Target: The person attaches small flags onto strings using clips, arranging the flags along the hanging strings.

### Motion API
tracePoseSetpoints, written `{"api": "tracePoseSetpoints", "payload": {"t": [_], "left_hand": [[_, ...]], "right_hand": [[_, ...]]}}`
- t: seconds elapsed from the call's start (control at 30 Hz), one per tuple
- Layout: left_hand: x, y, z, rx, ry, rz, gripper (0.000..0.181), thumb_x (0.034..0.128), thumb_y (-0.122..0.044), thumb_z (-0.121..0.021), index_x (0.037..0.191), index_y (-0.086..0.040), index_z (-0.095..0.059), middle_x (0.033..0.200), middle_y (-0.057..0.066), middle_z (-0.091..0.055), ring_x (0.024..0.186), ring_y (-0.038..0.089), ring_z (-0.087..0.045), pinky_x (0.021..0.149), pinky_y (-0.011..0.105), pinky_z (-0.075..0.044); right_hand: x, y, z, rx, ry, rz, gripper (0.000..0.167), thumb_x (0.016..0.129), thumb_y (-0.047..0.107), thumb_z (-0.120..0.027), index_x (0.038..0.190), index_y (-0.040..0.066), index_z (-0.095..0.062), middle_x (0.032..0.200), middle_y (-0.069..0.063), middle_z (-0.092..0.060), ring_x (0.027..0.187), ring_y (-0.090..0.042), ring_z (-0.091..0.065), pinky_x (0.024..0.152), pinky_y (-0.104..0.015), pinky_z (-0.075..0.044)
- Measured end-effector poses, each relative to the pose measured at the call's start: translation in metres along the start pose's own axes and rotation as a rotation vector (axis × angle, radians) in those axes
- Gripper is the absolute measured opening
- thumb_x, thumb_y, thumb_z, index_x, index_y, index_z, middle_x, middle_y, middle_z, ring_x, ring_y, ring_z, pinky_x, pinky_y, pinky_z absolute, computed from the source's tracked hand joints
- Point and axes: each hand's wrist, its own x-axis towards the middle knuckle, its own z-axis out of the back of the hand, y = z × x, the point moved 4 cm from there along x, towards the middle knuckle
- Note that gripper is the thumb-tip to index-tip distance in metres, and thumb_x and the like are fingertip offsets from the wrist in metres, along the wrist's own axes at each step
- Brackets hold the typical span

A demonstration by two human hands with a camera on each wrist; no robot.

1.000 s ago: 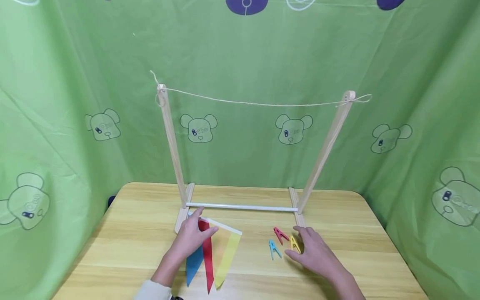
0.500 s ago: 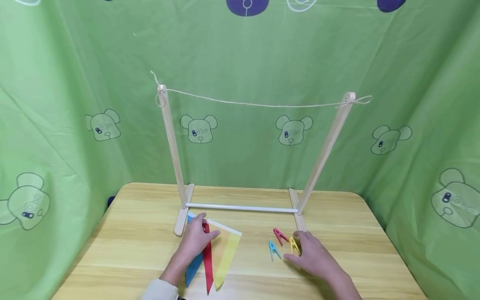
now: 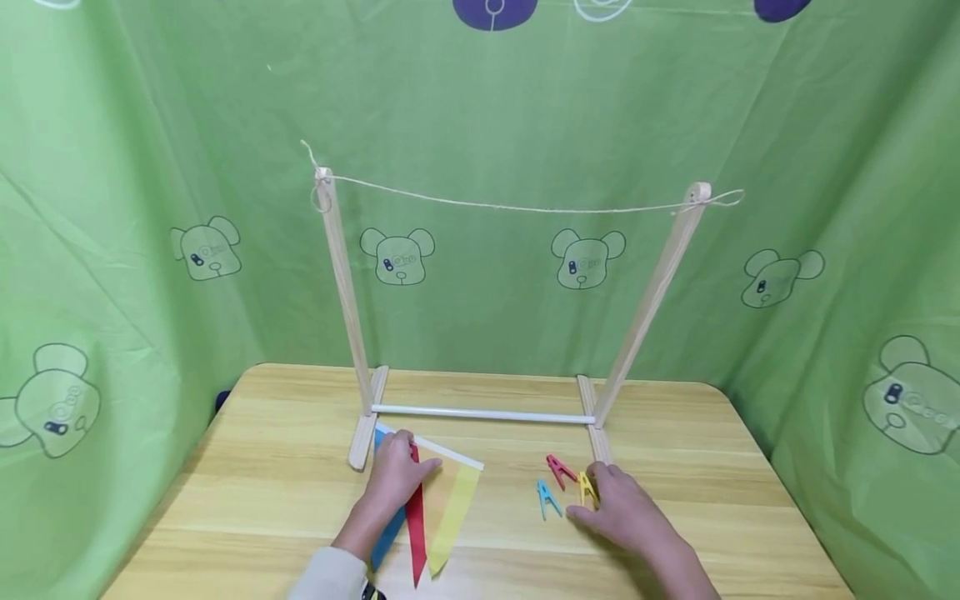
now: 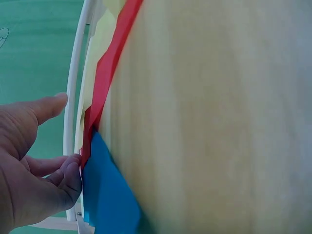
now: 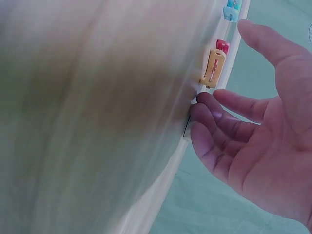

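Observation:
My left hand (image 3: 393, 477) rests at the white top band (image 3: 453, 454) of a folded string of pennants, with a blue pennant (image 3: 386, 546), a red pennant (image 3: 417, 533) and a yellow pennant (image 3: 456, 517) fanned out on the table. In the left wrist view the fingertips touch the pennants' edge, and the thumb stands apart from them. Beside the yellow clothespin (image 3: 586, 487) is my right hand (image 3: 630, 512), thumb and fingers spread around it without a visible grip. A red clothespin (image 3: 558, 470) and a blue clothespin (image 3: 548, 498) lie just left of it.
Behind the hands stands a wooden frame with a left post (image 3: 346, 296), a right post (image 3: 651, 304) and a white crossbar (image 3: 483, 413). A thin string (image 3: 495, 205) sags between the post tops. Green curtain (image 3: 480, 325) surrounds the wooden table (image 3: 495, 558).
My left hand has moved slightly right and lowered its fingers onto the pennants' top band. The right hand has shifted slightly down and barely moved otherwise; pennants and clothespins lie as before.

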Motion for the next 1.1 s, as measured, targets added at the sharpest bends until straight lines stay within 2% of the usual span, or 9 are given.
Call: {"api": "tracePoseSetpoints", "payload": {"t": [0.1,0.23,0.47,0.73,0.9,1.1], "left_hand": [[0.0001,-0.0002,-0.0014,0.007,-0.004,-0.009,0.044,0.0758,-0.021,-0.093,0.087,0.002,-0.057,0.078,0.009,-0.047,0.069,0.020,-0.045,0.054,0.025,-0.040],[0.0007,-0.0020,-0.0019,0.031,-0.012,0.000,0.046,0.0738,-0.021,-0.094,0.079,-0.002,-0.052,0.077,0.009,-0.045,0.065,0.020,-0.043,0.053,0.027,-0.038],[0.0009,-0.0057,-0.0031,0.080,-0.017,0.020,0.049,0.0725,-0.023,-0.095,0.079,-0.003,-0.050,0.082,0.011,-0.047,0.066,0.022,-0.044,0.055,0.030,-0.042],[0.0038,-0.0074,-0.0047,0.096,-0.075,0.023,0.046,0.0701,-0.018,-0.095,0.080,-0.002,-0.053,0.085,0.014,-0.050,0.068,0.024,-0.049,0.062,0.037,-0.050],[0.0058,-0.0072,-0.0040,0.092,-0.070,0.033,0.044,0.0707,-0.016,-0.094,0.080,-0.001,-0.054,0.085,0.015,-0.051,0.070,0.025,-0.050,0.064,0.039,-0.051],[0.0071,-0.0067,-0.0030,0.098,-0.046,0.051,0.041,0.0727,-0.017,-0.093,0.073,-0.002,-0.054,0.081,0.013,-0.052,0.070,0.023,-0.048,0.061,0.036,-0.047]], "right_hand": [[0.0003,0.0016,0.0003,0.003,0.006,-0.001,0.066,0.081,0.047,-0.086,0.121,0.002,-0.060,0.087,-0.002,-0.053,0.077,-0.018,-0.047,0.063,-0.033,-0.042],[0.0002,0.0031,0.0007,0.010,0.014,-0.007,0.065,0.081,0.046,-0.086,0.121,0.001,-0.060,0.085,-0.002,-0.053,0.076,-0.018,-0.046,0.061,-0.033,-0.042],[0.0003,0.0053,0.0018,-0.005,0.007,-0.024,0.063,0.081,0.044,-0.086,0.117,0.000,-0.060,0.082,-0.002,-0.051,0.073,-0.018,-0.046,0.060,-0.033,-0.042],[0.0025,0.0013,-0.0010,-0.021,0.006,-0.043,0.053,0.082,0.039,-0.086,0.107,0.000,-0.060,0.078,-0.003,-0.049,0.069,-0.019,-0.046,0.056,-0.032,-0.040],[0.0046,0.0030,-0.0015,-0.033,-0.005,-0.040,0.046,0.082,0.035,-0.087,0.098,0.003,-0.058,0.077,-0.004,-0.048,0.067,-0.018,-0.046,0.056,-0.032,-0.040],[0.0048,0.0053,-0.0012,-0.051,-0.001,-0.043,0.045,0.081,0.031,-0.087,0.096,0.002,-0.057,0.076,-0.004,-0.047,0.066,-0.019,-0.046,0.056,-0.033,-0.041]]}}
